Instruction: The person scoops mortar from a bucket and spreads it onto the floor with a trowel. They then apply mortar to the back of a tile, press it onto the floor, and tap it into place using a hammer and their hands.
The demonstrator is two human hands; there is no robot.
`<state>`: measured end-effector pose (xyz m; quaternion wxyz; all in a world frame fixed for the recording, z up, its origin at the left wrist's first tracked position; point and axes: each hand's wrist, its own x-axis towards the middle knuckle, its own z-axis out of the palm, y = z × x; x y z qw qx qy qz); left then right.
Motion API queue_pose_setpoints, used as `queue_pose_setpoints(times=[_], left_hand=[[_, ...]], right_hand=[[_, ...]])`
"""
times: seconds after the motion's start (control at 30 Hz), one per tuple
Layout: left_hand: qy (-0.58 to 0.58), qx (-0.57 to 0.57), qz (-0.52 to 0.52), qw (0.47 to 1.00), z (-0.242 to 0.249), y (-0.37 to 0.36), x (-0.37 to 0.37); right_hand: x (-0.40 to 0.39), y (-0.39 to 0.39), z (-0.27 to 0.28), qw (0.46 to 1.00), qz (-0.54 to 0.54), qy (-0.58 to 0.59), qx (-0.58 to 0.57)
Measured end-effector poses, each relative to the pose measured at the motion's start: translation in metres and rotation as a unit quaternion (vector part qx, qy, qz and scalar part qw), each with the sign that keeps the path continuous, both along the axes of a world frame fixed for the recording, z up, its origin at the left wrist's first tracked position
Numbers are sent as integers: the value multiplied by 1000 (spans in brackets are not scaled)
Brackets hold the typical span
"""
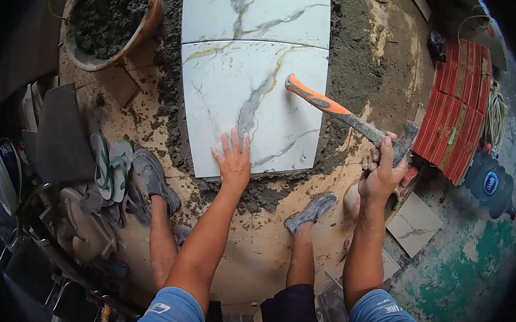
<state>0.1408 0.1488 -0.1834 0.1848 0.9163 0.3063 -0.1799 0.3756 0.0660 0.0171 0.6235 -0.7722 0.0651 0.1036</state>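
My left hand (232,161) lies flat with fingers spread on the near edge of a white marble-patterned tile (219,98). My right hand (383,171) is wrapped around a hammer (350,118) close to its head. The hammer's orange and grey handle points up and left, its end over the right part of the tile. A second matching tile (278,6) sits beyond the first, with a thin joint between them. Wet grey mortar (347,79) borders both tiles and shows under the near edge.
A bucket of mortar (114,28) stands at the upper left. Red tile boxes (458,101), a blue water jug (490,185) and a loose tile (414,225) are on the right. Sandals (116,166) and a dark board (64,134) lie left. My shoes (311,211) flank the mortar's near edge.
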Motion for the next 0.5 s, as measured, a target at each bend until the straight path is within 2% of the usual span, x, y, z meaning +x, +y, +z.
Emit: queue_pose_setpoints(times=[0.1,0.17,0.23,0.37,0.5], left_hand=[[47,-29,-2,998,10,16,22],[-30,-63,16,997,4,42,47],[-29,-2,-11,1000,10,83,85],[21,30,-59,998,7,158,141],[58,36,-88,994,3,183,156]], right_hand=[[1,2,-3,1000,-3,5,-2],[0,0,-7,1000,2,15,-15],[2,-1,-1,1000,-2,12,-2],[7,-6,6,999,-40,-3,18],[6,-11,-5,998,-60,-5,27]])
